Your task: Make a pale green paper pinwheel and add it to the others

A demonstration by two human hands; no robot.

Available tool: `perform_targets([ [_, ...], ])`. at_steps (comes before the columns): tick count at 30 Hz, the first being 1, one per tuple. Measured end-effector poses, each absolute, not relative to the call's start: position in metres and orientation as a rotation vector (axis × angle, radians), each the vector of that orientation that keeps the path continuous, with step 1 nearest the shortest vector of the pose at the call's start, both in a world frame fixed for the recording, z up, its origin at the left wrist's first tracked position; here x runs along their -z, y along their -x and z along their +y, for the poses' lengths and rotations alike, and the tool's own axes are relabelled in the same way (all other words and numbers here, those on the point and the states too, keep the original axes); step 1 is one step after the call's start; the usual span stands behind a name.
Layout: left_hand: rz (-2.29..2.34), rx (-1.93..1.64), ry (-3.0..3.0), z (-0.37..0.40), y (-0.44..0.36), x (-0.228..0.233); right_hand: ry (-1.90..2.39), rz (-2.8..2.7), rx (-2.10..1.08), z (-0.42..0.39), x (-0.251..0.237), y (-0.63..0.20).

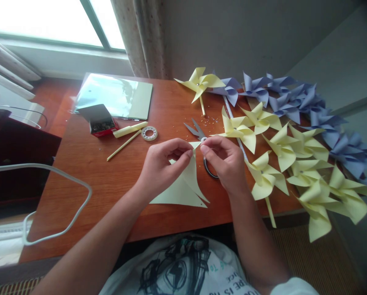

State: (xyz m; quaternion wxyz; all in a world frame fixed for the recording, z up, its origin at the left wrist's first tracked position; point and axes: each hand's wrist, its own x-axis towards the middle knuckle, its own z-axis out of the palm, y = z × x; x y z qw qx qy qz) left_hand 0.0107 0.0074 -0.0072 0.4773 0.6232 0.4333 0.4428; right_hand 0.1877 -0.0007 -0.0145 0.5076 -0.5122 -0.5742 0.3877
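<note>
A pale yellow-green sheet of paper point(174, 192), cut in from its corners, is between my hands above the table. My left hand point(168, 164) pinches its upper part between thumb and forefinger. At the paper's upper right corner, the thumb and forefinger of my right hand point(226, 159) are also closed on it. One cut flap curves down toward the lower right, where a small hole shows near the tip. Partly covered by my right hand, a pair of scissors point(198, 130) lies with blades apart, pointing away from me.
Yellow pinwheels point(265, 176) and purple pinwheels point(303, 98) crowd the right side. To the left lie a tape roll point(149, 133), rolled paper sticks point(124, 144), an open small box point(102, 128) and a shiny packet point(109, 96). A white cable point(87, 200) loops over the left edge.
</note>
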Motion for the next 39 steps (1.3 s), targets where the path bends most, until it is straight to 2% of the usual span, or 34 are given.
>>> perform_targets([
  [3, 1.066, -1.100, -1.478, 0.008, -0.010, 0.006, 1.370, -1.436, -0.699, 0.001, 0.017, -0.198],
  [8, 1.070, -1.122, -1.402, 0.009, -0.008, 0.004, 1.703, -1.872, -0.302, -0.012, 0.021, -0.211],
  [19, 1.021, -1.130, -1.309, 0.009, -0.008, 0.000, 2.005, -2.025, -0.069, -0.023, 0.032, -0.212],
  [23, 1.000, -1.122, -1.264, 0.010, -0.008, -0.001, 2.143, -2.002, -0.154, -0.019, 0.023, -0.205],
  [27, 0.992, -1.129, -1.237, 0.010, -0.007, -0.001, 2.106, -1.817, -0.304, -0.021, 0.015, -0.206],
  [29, 0.982, -1.131, -1.217, 0.009, -0.006, -0.002, 1.982, -1.650, -0.470, -0.023, 0.014, -0.211],
  [34, 0.970, -1.107, -1.166, 0.010, -0.006, -0.004, 1.434, -1.189, -1.146, -0.028, 0.016, -0.214],
  [36, 0.974, -1.107, -1.157, 0.010, -0.006, -0.005, 1.318, -1.130, -1.291, -0.028, 0.017, -0.210],
  [39, 0.987, -1.119, -1.157, 0.011, -0.005, -0.005, 1.215, -1.181, -1.349, -0.027, 0.022, -0.206],
])
